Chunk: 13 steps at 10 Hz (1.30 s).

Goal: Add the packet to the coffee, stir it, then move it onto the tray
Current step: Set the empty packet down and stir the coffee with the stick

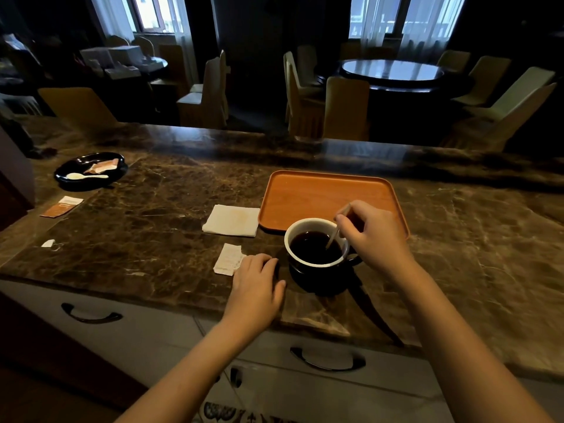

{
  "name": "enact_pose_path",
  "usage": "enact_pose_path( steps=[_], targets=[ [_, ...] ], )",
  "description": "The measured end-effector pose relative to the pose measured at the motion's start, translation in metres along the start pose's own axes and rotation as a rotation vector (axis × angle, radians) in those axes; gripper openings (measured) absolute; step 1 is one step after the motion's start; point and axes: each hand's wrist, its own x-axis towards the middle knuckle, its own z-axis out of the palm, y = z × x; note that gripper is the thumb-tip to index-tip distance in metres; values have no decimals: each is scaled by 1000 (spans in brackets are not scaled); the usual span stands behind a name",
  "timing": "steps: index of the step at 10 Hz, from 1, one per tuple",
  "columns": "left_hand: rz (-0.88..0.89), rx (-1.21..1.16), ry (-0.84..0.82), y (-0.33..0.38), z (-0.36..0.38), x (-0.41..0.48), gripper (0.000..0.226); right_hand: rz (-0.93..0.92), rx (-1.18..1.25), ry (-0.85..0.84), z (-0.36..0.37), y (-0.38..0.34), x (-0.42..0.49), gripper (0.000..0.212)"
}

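A dark cup with a white inside (308, 261) holds black coffee and stands on the marble counter just in front of the orange tray (323, 193). My right hand (375, 233) pinches a thin stirrer (334, 235) whose lower end dips into the coffee. My left hand (258, 283) lies flat on the counter to the left of the cup, fingers apart, holding nothing. A torn white packet (227, 257) lies beside its fingertips.
A folded white napkin (232, 220) lies left of the tray. A black dish (91, 170) with a white spoon and packets sits far left, with an orange-white packet (61, 206) and a small torn scrap (48, 243) nearer. Drawers run below the counter's front edge.
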Motion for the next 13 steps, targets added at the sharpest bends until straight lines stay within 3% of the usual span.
enact_pose_path(
  steps=[3, 5, 6, 7, 10, 12, 13],
  targets=[
    [-1, 145, -101, -7, 1, -3, 58, 9, 145, -123, 3, -7, -28, 12],
    [15, 215, -155, -6, 3, 0, 84, 78, 92, -41, -10, 1, -20, 12],
    [4, 224, -177, -7, 3, 1, 70, 101, 89, 49, -6, 5, -17, 12],
    [-1, 216, -188, -6, 2, 0, 60, 106, 173, 33, 4, 7, -18, 12],
    [4, 227, -171, -6, 2, 0, 60, 186, 329, -45, -3, 3, -24, 18],
    [10, 239, -147, -7, 5, 0, 70, 176, 130, 94, -9, 9, -18, 16],
    [12, 236, -141, -7, 5, 0, 76, 166, 147, 98, -1, 8, -19, 13]
  ],
)
